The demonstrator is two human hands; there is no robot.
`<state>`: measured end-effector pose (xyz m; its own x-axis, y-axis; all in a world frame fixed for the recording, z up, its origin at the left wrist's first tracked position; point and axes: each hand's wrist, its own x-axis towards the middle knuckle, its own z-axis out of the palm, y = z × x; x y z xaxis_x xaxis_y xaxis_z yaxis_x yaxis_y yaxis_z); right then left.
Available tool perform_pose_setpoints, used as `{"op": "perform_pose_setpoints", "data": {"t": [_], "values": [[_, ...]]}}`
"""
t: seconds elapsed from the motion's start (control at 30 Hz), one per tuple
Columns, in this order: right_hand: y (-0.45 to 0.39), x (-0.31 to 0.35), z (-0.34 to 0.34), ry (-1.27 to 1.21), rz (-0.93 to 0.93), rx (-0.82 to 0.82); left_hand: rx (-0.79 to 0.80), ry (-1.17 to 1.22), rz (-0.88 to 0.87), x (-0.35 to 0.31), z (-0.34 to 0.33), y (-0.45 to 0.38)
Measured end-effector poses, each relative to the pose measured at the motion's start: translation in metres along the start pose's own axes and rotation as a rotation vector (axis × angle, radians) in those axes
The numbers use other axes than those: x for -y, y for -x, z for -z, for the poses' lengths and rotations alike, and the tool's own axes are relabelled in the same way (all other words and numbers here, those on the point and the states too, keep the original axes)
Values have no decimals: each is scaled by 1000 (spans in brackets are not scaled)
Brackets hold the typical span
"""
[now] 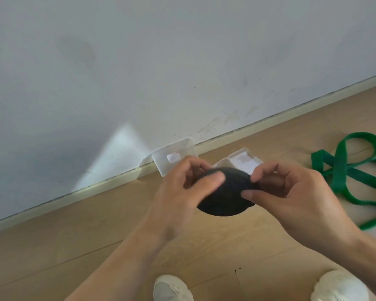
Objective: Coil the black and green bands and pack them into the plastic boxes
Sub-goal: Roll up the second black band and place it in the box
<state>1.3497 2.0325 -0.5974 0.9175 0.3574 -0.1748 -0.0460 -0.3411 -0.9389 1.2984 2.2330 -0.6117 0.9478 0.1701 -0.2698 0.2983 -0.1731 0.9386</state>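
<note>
Here, wood floor (74,253) meets white wall (139,61) at a skirting board (258,124).

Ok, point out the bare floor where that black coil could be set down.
Bare floor lies left of the left hand, between skirting board and shoes. Crowded: plastic boxes beyond the black coil; green band sprawled right of the right hand.
</note>
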Motion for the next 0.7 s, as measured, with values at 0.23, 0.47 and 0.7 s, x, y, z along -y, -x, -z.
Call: {"op": "perform_pose_setpoints", "data": {"t": [0.23,0.47,0.7], "values": [[10,1,7,433,138,185,139,-496,-127,5,-13,8],[13,-1,6,330,94,44,71,-319,-157,2,-13,10],[-2,13,18,107,-4,35,-29,-55,-84,-1,-16,9]]}}
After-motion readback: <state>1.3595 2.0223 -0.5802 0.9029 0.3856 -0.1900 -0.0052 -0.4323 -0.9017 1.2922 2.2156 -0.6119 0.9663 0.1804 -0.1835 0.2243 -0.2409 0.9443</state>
